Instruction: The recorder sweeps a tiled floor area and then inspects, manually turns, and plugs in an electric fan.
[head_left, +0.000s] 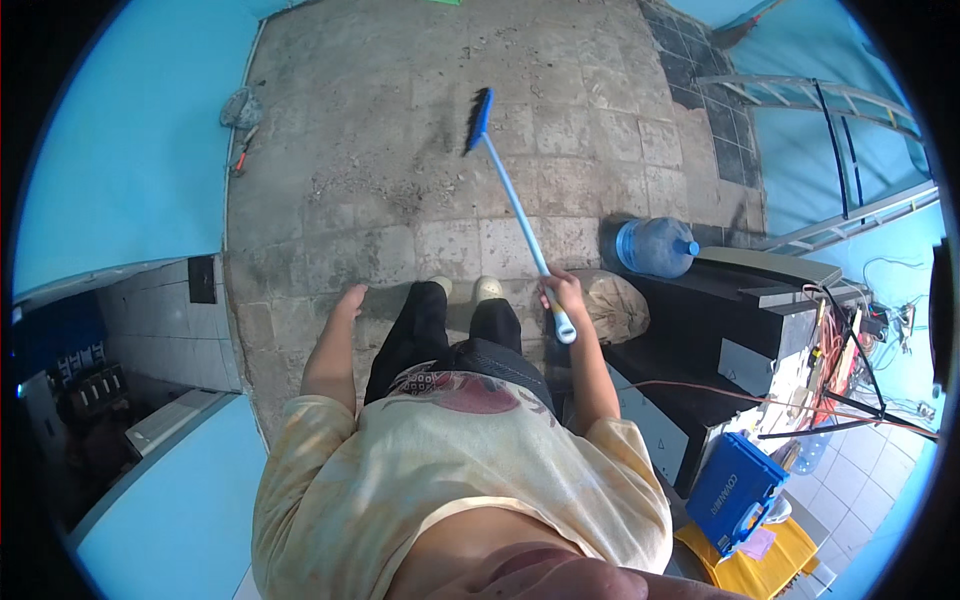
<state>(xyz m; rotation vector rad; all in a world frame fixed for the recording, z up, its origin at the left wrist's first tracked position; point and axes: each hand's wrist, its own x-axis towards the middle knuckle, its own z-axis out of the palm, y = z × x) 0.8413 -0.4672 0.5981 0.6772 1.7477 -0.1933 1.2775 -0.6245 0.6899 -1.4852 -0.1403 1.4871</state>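
Observation:
My right hand (565,291) is wrapped round the light blue handle of a broom (512,192), close to its rounded end. From there the broom reaches forward and slightly left. Its dark blue bristle head (482,118) is over the dusty tiled floor (560,130), right of a patch of scattered rubble (400,185). At my left side hangs my left hand (350,301), holding nothing, its fingers loosely stretched forward. Both feet, in pale shoes (488,288), stand on the tiles between the hands.
A large blue water jug (657,247) lies on its side at right, near a filled sack (608,305) and a black cabinet (690,325). Ladders (850,228) lean at far right. A blue case (735,495) sits behind on the right. Left stands a blue wall (140,130) with a bag (241,108) beside it.

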